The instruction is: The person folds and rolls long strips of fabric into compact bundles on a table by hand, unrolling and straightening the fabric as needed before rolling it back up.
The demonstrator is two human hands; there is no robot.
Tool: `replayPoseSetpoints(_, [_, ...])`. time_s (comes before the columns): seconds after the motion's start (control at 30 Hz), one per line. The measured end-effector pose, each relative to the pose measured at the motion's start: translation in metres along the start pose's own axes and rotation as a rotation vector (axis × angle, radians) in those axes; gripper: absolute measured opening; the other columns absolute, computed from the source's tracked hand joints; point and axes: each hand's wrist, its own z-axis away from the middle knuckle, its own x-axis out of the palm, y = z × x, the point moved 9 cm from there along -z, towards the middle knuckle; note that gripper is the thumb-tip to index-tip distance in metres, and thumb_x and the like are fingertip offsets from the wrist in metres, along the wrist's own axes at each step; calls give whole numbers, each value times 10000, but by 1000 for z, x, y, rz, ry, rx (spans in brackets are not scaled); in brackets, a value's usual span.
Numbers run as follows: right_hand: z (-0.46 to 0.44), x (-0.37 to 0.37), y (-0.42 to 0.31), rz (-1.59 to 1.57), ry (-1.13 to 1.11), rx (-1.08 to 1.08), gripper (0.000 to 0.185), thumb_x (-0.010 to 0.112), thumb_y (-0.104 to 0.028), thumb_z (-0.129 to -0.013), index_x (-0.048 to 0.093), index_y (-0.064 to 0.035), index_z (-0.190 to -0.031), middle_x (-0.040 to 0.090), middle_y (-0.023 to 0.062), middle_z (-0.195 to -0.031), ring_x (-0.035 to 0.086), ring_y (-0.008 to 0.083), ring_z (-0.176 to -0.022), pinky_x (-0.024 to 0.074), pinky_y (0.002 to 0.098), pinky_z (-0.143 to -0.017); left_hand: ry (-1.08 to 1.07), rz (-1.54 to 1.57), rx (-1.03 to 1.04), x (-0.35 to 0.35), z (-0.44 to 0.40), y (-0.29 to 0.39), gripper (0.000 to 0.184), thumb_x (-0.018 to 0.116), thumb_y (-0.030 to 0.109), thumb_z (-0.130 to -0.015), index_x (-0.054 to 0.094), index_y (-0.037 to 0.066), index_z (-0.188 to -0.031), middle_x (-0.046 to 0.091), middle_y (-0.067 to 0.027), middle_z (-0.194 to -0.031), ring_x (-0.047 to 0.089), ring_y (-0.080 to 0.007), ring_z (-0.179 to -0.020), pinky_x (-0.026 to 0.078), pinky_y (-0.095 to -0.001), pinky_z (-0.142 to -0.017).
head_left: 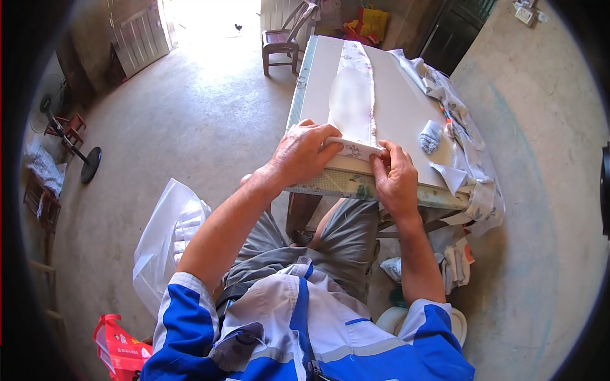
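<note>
A long white fabric strip (362,63) with a frayed right edge runs lengthwise over the table (400,82). Its near end is folded or rolled into a flat band with a grey floral print, at the table's front edge. My left hand (305,151) pinches the left end of that band, thumb and fingers closed. At the band's right end, my right hand (395,174) grips it between thumb and fingers. The middle of the strip looks blurred. To the right of it lies a small rolled bundle (431,136), white and blue-grey.
Printed cloth (467,146) hangs over the table's right edge. A wooden chair (283,41) stands behind the table's far left corner. A white plastic bag (168,228) with white rolls is at my left, a red bag (121,346) nearer, and a fan (70,136) farther left.
</note>
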Motion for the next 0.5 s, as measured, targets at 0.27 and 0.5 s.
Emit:
replayPoseSetpoints(0.27, [-2,2,-3,60,16,2,311,708,-113,-980,646,10,-1258,735,184,-981,662,391,-935,539,506,-843,28,-76,28,3,-6,1,305,723,293,-965,744,69,-1172,773,-164,-1049,689,-357,-1050,543,-480,-943])
replayPoseSetpoints(0.5, [-8,9,6,97,-38,132,380,721,-114,-955,605,27,-1288,719,192,-959,672,415,-937,535,526,-861,1,-183,-46,9,-12,-7,417,739,340,-904,743,64,-1216,774,-170,-1080,682,-358,-1113,506,-476,-1026])
